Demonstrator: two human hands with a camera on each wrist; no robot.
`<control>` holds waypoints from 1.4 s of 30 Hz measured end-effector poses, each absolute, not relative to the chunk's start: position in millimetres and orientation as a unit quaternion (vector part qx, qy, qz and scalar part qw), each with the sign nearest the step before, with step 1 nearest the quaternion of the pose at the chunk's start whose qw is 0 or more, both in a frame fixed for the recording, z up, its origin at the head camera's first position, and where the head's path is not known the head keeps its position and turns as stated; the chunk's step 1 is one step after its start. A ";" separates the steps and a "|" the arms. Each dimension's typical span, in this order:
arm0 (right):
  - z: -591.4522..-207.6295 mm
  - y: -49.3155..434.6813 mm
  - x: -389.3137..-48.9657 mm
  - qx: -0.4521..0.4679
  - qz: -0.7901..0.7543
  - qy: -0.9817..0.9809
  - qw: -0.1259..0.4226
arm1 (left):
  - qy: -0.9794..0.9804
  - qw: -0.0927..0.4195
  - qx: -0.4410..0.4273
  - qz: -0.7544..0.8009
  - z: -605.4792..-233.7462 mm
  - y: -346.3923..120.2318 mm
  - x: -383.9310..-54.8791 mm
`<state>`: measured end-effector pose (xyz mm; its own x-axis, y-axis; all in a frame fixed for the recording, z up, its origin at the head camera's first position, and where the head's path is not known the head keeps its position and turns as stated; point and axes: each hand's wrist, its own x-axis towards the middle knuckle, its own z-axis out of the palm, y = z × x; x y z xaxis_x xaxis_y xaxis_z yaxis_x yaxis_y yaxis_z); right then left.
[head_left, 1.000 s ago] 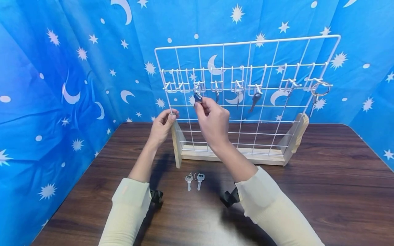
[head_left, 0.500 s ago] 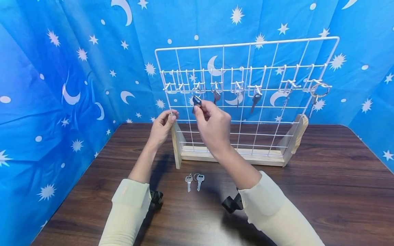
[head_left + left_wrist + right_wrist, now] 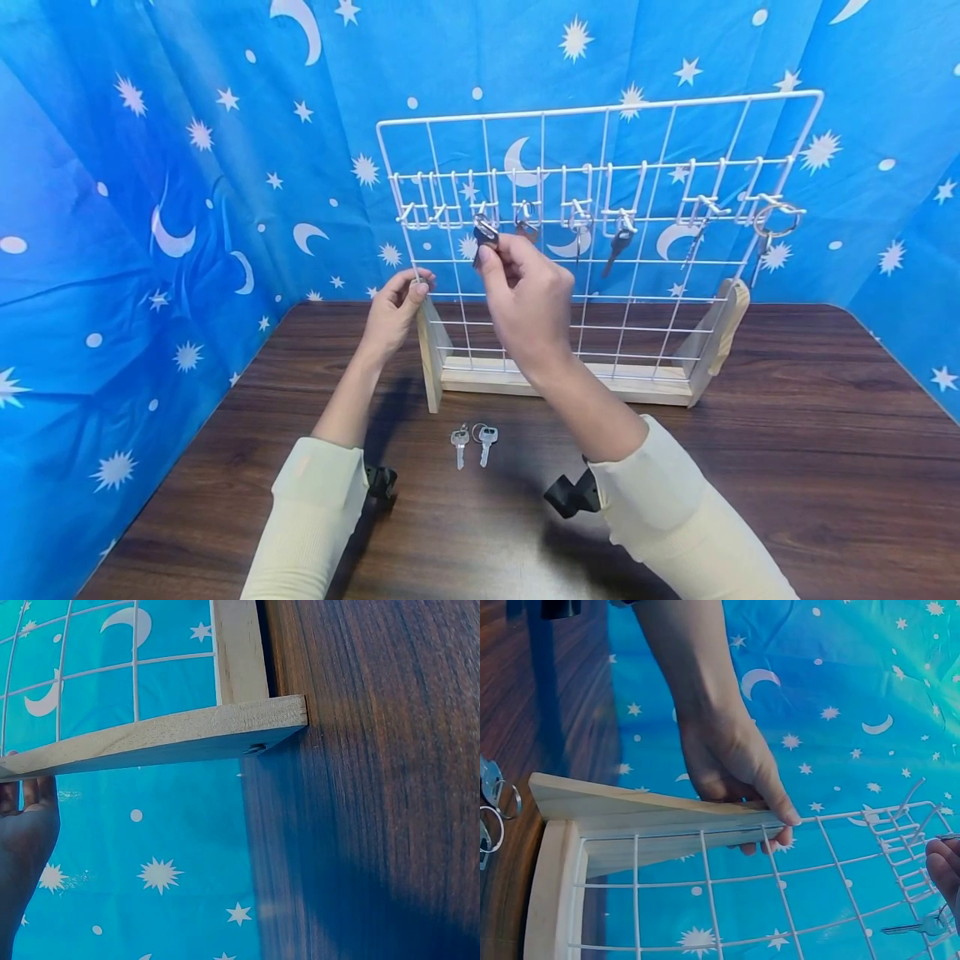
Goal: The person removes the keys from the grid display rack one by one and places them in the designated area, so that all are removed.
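My right hand (image 3: 531, 304) pinches a dark-headed key (image 3: 486, 237) between thumb and fingers, just below a hook on the white wire rack (image 3: 600, 107). Whether its ring is round the hook cannot be told. My left hand (image 3: 395, 310) grips the rack's left side where the wire meets the wooden upright (image 3: 429, 358); in the right wrist view, the left thumb and fingers (image 3: 739, 769) are around that edge. Several other keys hang from hooks to the right, among them a key (image 3: 619, 243) and one on a large ring (image 3: 777, 219). Two silver keys (image 3: 487, 446) lie on the table before the rack.
The rack stands on a wooden base (image 3: 577, 379) on a dark brown table (image 3: 810, 467). Behind it hangs a blue curtain (image 3: 225, 167) with stars and moons. Black wrist mounts (image 3: 572, 495) sit under both sleeves.
My right hand has shifted slightly to the right. The pinched key dipped away from the hook, then tilted back up close under it. My left hand has stayed in place.
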<state>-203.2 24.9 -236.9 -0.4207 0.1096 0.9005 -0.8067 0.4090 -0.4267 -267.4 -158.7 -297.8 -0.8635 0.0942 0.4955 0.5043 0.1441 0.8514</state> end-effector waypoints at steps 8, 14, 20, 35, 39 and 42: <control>-232.5 29.1 -196.3 0.243 0.505 -0.685 0.466 | -0.740 0.156 -0.200 -0.623 -297.5 -159.1 -266.8; -236.9 33.5 -187.5 0.255 0.520 -0.676 0.457 | -0.733 0.154 -0.201 -0.632 -303.3 -161.7 -274.0; -244.5 40.0 -178.8 0.256 0.537 -0.684 0.423 | -0.726 0.160 -0.204 -0.637 -316.1 -166.6 -288.1; -278.4 53.6 -173.4 0.183 0.606 -0.739 0.232 | -0.728 0.168 -0.208 -0.631 -316.7 -167.3 -287.9; -291.1 54.8 -174.9 0.178 0.627 -0.741 0.163 | -0.726 0.163 -0.209 -0.635 -316.5 -167.4 -288.8; -301.7 55.5 -176.1 0.170 0.643 -0.737 0.117 | -0.723 0.156 -0.208 -0.641 -314.8 -166.5 -288.0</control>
<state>-176.1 55.5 -301.7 -0.9147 -0.0998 0.3917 -0.4016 0.1141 -0.9087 -288.0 -166.5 -314.8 -0.8646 0.1002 0.4923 0.5008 0.0930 0.8606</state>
